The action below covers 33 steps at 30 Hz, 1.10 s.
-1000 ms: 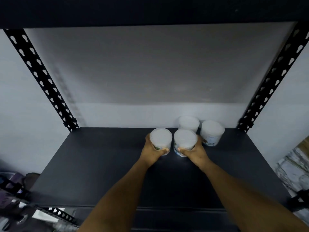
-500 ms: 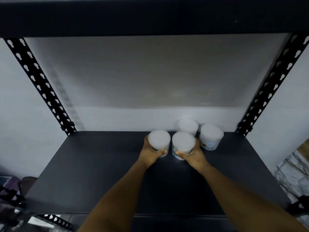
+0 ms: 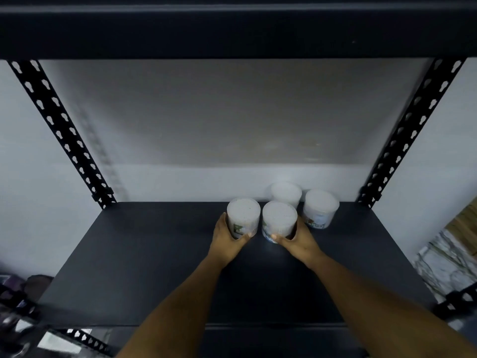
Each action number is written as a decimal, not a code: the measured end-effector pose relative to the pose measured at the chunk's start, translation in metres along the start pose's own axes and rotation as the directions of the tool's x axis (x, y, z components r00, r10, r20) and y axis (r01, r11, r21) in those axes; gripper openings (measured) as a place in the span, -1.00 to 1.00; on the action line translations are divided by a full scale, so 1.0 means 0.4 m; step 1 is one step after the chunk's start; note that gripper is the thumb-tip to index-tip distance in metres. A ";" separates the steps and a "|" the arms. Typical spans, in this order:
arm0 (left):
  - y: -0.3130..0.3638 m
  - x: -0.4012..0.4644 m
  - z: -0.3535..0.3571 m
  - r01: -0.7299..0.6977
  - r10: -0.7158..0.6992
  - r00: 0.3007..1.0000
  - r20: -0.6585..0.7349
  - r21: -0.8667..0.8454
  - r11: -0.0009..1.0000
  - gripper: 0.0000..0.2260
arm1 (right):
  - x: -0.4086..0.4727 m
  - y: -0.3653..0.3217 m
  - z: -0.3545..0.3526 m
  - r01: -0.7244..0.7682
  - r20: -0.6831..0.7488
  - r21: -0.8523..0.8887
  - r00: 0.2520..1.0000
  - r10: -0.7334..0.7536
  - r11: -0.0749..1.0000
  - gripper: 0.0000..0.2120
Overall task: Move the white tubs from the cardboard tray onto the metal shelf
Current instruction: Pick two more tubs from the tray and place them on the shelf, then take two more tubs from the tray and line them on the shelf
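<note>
Several white tubs with printed labels stand at the back right of the dark metal shelf point(image 3: 144, 259). My left hand point(image 3: 227, 239) is wrapped around the leftmost tub point(image 3: 243, 211), which rests on the shelf. My right hand point(image 3: 299, 240) grips the tub beside it point(image 3: 279, 218). Two more tubs stand free behind: one against the wall point(image 3: 286, 193) and one to the right point(image 3: 320, 206). The cardboard tray is out of view.
Perforated black uprights point(image 3: 59, 130) point(image 3: 413, 130) frame the shelf at the left and right rear corners. An upper shelf board point(image 3: 232, 29) hangs overhead. A grey wall closes the back. Marbled floor and clutter show at the lower right and lower left.
Both hands have stayed on their tubs. The view has tilted slightly upward, so the tubs sit a little lower in the picture.
</note>
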<state>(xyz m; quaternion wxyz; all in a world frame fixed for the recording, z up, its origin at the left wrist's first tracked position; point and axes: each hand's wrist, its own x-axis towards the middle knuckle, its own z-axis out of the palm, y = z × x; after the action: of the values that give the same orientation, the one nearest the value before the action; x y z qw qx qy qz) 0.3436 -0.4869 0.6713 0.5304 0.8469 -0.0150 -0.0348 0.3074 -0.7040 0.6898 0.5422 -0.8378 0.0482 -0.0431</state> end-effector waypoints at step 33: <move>0.000 -0.508 -0.068 -0.153 0.057 0.986 0.157 0.715 0.682 -0.31 | -0.482 -0.013 0.027 0.126 0.155 -0.737 0.988 -0.015 0.664 -0.29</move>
<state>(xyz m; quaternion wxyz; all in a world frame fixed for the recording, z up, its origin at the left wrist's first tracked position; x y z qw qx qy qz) 0.1429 -0.4498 0.6921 0.1522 0.9813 -0.1083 -0.0472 0.1178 -0.6675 0.6862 0.1529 -0.9881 -0.0077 0.0162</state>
